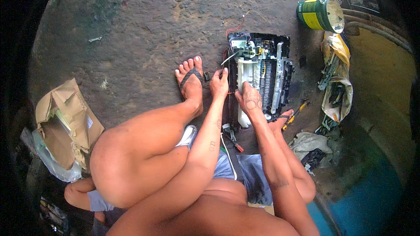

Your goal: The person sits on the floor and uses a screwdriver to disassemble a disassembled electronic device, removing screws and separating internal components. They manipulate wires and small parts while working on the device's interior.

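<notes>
Fingers [215, 78] curled, grips unclear, the left hand [219, 85] flanked an opened machine [267, 78] while the right hand [250, 98] crossed its white bar [248, 71]; rough floor [144, 39] surrounded it, a bucket [313, 14] beyond its far right corner.

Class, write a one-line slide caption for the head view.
Left hand beside and right hand on an opened printer-like chassis, green-and-yellow bucket at upper right.

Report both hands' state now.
Left hand: curled at the edge of the machine; hold unclear.
Right hand: curled on the white part; hold unclear.
</notes>
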Tool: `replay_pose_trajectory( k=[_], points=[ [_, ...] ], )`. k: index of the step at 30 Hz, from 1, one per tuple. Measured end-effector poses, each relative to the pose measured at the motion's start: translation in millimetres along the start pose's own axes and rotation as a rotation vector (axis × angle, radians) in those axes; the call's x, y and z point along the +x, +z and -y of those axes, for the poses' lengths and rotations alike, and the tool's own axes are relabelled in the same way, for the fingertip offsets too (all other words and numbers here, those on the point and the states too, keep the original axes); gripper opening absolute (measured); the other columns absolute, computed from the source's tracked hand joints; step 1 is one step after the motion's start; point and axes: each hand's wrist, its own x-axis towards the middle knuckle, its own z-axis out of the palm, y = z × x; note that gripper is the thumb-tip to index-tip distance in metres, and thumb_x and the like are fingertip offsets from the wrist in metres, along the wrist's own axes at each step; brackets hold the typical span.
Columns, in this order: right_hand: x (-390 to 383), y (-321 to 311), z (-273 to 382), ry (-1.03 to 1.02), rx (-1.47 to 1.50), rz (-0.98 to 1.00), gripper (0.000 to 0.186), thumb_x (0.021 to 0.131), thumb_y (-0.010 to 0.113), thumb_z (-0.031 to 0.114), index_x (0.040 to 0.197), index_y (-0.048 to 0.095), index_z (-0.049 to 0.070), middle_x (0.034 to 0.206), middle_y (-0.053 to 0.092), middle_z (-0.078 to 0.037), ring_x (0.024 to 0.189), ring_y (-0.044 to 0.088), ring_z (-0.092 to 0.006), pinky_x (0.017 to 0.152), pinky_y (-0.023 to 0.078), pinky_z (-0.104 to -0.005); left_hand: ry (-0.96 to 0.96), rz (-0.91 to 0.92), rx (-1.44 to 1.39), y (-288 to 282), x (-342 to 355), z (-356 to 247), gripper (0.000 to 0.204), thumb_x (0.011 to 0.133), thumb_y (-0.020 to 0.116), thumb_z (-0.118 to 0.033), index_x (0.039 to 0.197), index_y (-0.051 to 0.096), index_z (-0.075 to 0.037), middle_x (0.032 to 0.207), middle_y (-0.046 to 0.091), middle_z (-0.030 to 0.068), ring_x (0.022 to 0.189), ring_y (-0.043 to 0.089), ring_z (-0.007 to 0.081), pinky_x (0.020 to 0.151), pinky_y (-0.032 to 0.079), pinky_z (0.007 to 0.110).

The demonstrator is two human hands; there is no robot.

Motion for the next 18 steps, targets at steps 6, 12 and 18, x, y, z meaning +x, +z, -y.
replay_pose_trajectory(
  k=[6, 12, 18],
  points=[
    [-51, -72, -9, -0.202, 0.157, -0.206, 0.036, 0.086, 0.073, 0.034, 0.089, 0.056, 0.001, 0.072, 0.062, -0.024, 0.069, 0.064, -0.0424, 0.062, 0.049, -0.0487, 0.207, 0.263, -0.348, -2, -19, -60, 0.060, 0.101, 0.048, -0.055, 0.103, 0.066, 0.002, 0.088, 0.067, 0.0108, 0.088, 0.059, 0.0160, 0.081, 0.047, 0.034],
    [-90, -121, -39, -0.129, 0.516, -0.385, 0.034, 0.087, 0.070, 0.032, 0.095, 0.064, 0.000, 0.066, 0.060, -0.023, 0.060, 0.063, -0.0340, 0.059, 0.047, -0.0440, 0.521, 0.274, -0.310, 6, -94, -129, 0.054, 0.098, 0.057, -0.051, 0.101, 0.065, 0.002, 0.087, 0.067, 0.0089, 0.084, 0.058, 0.0130, 0.077, 0.047, 0.032],
    [-107, -84, -28, -0.138, 0.429, -0.405, 0.032, 0.087, 0.069, 0.032, 0.090, 0.060, 0.001, 0.074, 0.064, -0.026, 0.071, 0.066, -0.0417, 0.064, 0.050, -0.0499, 0.557, 0.177, -0.065, -5, -90, -124, 0.051, 0.099, 0.056, -0.045, 0.103, 0.064, 0.004, 0.090, 0.069, 0.0168, 0.085, 0.062, 0.0212, 0.080, 0.048, 0.037]
  ],
)
